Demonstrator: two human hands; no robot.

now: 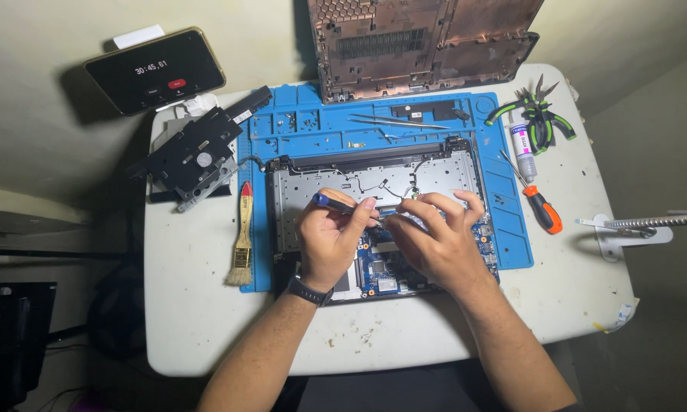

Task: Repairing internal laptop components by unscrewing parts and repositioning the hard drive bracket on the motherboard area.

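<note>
An opened laptop base (374, 179) lies on a blue work mat (313, 130), its metal keyboard plate and blue circuit board (382, 278) exposed. My left hand (330, 236), with a dark band on the wrist, grips a small blue-handled screwdriver (336, 203) whose tip points right toward the board's upper edge. My right hand (435, 236) rests over the board beside that tip, fingers curled and pinched close to it. What the right fingers pinch, if anything, is hidden.
A paintbrush (243, 236) lies on the mat's left edge. Removed black drive parts (195, 156) sit at back left, a phone on a stand (154, 70) behind them. The bottom cover (420, 46) leans at the back. An orange screwdriver (540, 204), tube (523, 149), green pliers (538, 114) and tweezers (397, 122) lie right.
</note>
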